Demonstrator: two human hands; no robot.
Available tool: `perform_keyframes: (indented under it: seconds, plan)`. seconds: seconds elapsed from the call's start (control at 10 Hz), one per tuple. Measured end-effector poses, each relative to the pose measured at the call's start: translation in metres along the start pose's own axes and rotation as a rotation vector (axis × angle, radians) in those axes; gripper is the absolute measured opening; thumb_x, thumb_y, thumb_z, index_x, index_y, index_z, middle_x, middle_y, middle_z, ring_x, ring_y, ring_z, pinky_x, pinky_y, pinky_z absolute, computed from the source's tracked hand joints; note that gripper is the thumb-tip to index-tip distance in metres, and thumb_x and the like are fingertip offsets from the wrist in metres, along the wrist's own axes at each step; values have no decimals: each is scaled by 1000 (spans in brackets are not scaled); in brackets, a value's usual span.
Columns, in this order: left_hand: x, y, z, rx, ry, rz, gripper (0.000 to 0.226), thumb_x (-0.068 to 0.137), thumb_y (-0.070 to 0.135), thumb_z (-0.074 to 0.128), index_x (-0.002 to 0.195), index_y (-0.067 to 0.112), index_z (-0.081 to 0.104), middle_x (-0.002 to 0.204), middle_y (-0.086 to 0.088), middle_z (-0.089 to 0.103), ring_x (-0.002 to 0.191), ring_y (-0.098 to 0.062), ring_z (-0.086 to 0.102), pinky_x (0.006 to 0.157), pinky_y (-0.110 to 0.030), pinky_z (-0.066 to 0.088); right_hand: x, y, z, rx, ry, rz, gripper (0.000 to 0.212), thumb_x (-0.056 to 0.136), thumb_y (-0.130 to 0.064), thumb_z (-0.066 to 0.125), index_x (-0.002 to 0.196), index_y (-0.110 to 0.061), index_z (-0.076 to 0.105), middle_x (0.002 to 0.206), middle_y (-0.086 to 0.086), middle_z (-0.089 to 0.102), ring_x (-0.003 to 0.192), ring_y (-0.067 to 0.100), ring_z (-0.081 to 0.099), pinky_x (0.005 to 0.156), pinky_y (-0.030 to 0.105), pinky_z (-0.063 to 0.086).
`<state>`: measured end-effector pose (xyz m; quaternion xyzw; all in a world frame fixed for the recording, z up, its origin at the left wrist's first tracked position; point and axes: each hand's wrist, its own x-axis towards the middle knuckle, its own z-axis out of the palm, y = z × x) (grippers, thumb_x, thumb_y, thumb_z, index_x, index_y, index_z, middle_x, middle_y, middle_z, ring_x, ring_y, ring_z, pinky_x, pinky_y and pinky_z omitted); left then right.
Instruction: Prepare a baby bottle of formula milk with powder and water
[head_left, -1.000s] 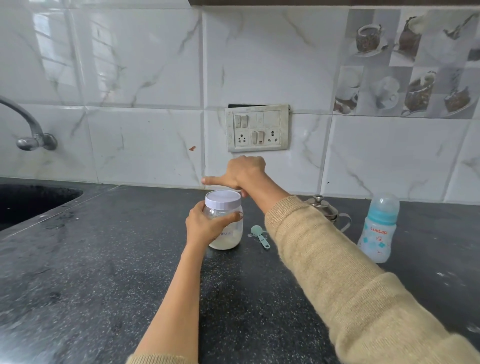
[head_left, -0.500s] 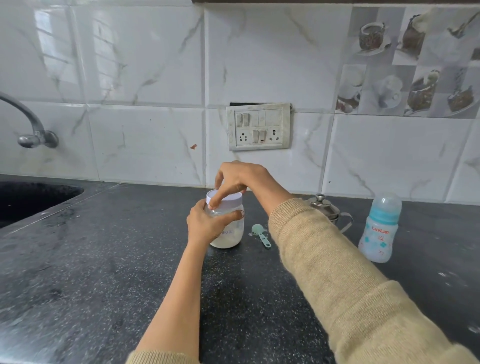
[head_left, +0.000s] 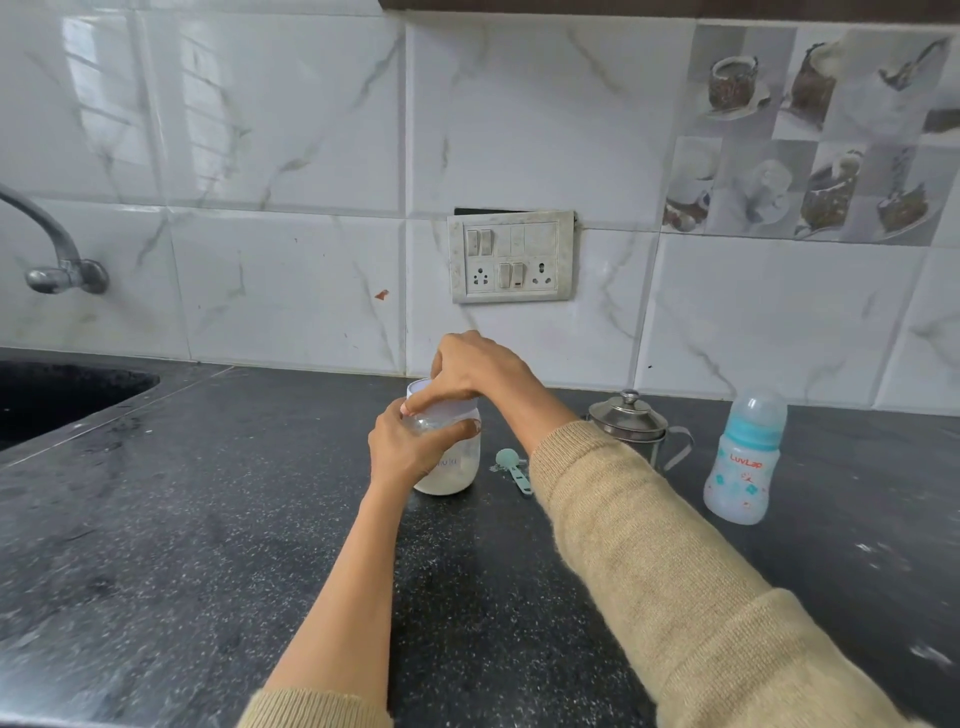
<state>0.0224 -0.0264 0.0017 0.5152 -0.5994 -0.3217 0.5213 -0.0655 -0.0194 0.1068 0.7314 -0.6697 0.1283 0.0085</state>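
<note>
A clear jar (head_left: 457, 470) with white powder in its bottom stands on the black counter (head_left: 208, 519). My left hand (head_left: 410, 447) wraps around the jar's body. My right hand (head_left: 472, 369) grips the jar's white lid (head_left: 420, 388) from above, fingers curled over its rim. A small teal measuring scoop (head_left: 511, 467) lies just right of the jar. A baby bottle (head_left: 745, 457) with a teal collar and clear cap stands upright at the right.
A lidded steel pot (head_left: 631, 418) sits behind my right forearm, between the scoop and the bottle. A sink (head_left: 57, 400) and tap (head_left: 57, 260) are at the far left. A switch and socket panel (head_left: 511, 257) is on the tiled wall.
My right hand dropped from hovering behind the jar onto the lid and closed around it. My left hand kept its hold on the jar.
</note>
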Motion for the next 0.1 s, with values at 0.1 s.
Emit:
perform_keyframes:
  seconds: [0.1]
  plan:
    - [0, 2, -5, -6, -35, 3, 87, 51, 56, 85, 124, 19, 55, 128, -1, 58, 121, -20, 52, 95, -34, 44, -13, 13, 9, 164, 22, -25, 70, 72, -66, 66, 121, -17, 62, 125, 6, 60, 116, 27, 55, 85, 36, 46]
